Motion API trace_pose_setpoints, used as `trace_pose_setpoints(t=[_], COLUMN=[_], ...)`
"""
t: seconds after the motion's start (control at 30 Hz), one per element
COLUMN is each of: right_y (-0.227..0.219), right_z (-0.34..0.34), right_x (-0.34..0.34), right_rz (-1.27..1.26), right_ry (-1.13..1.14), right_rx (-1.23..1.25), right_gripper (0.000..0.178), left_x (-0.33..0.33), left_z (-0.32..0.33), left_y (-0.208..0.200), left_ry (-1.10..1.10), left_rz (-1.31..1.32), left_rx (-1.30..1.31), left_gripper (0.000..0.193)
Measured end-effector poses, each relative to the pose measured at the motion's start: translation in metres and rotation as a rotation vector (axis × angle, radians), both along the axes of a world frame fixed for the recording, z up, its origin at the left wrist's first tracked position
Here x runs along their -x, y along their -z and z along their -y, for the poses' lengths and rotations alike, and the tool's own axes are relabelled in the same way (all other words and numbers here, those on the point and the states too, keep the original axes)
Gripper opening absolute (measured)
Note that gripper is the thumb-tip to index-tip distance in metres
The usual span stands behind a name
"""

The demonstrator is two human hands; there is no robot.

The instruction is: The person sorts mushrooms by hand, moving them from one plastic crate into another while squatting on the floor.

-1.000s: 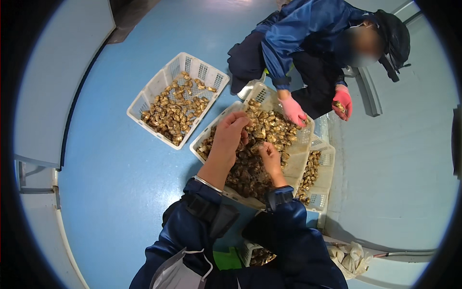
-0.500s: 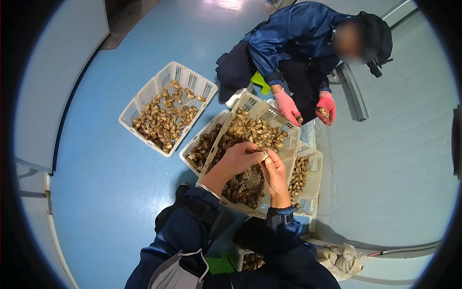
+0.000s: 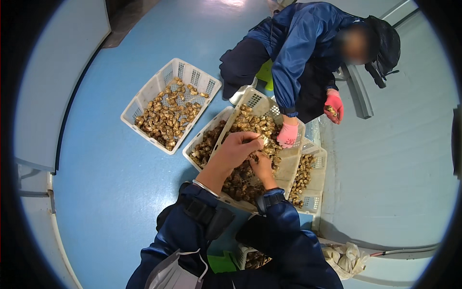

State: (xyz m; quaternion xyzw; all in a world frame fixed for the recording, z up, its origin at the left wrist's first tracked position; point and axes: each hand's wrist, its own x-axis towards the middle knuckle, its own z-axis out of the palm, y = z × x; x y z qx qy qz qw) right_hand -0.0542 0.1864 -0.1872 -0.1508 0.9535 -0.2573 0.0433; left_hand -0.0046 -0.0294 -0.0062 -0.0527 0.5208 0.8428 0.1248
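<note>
Over tilted white plastic basket [image 3: 288, 166] of brown shells, left hand [image 3: 234, 153] and right hand [image 3: 261, 166] pinch one small pale shell [image 3: 263, 140]; loose grip could drop it.

The room is bright. A shiny white glare sits on the blue floor [image 3: 236, 4] up top. Edges bend and go black.

Your left hand [image 3: 234, 150] covers whatever its fingers pinch, and your right hand [image 3: 262, 166] hides the shells beneath it. The small piece [image 3: 264, 140] between your fingertips is too small to tell. Your sleeves block the lowest basket [image 3: 253, 258], and the top basket [image 3: 288, 166] covers those under it
</note>
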Motion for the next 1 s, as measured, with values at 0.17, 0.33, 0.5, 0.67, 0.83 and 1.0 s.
trace_pose_setpoints(t=[0.17, 0.33, 0.5, 0.67, 0.83, 1.0], right_y=[0.019, -0.013, -0.040, -0.093, -0.105, -0.105], right_z=[0.009, 0.018, -0.006, 0.004, 0.009, 0.013], right_x=[0.008, -0.002, -0.026, -0.049, -0.052, -0.057], right_rz=[-0.144, 0.113, 0.862, 0.787, 0.642, 0.648], right_ry=[-0.165, 0.100, 0.326, 0.272, 0.242, 0.250], right_rx=[-0.142, 0.072, 1.454, 1.445, 1.361, 1.399], right_gripper=[0.033, 0.026, 0.030, 0.027, 0.029, 0.028], left_x=[0.005, 0.002, -0.004, -0.003, -0.001, -0.003], left_z=[0.001, 0.008, 0.010, 0.000, -0.003, 0.000], left_y=[-0.001, -0.008, -0.022, -0.017, -0.014, -0.013], left_ry=[-0.091, -0.202, -0.154, -0.175, -0.158, -0.180], left_rz=[0.058, 0.167, 0.194, 0.212, 0.201, 0.188], left_rx=[-0.077, -0.281, -0.400, -0.318, -0.337, -0.354], left_gripper=[0.028, 0.042, 0.052, 0.048, 0.036, 0.025])
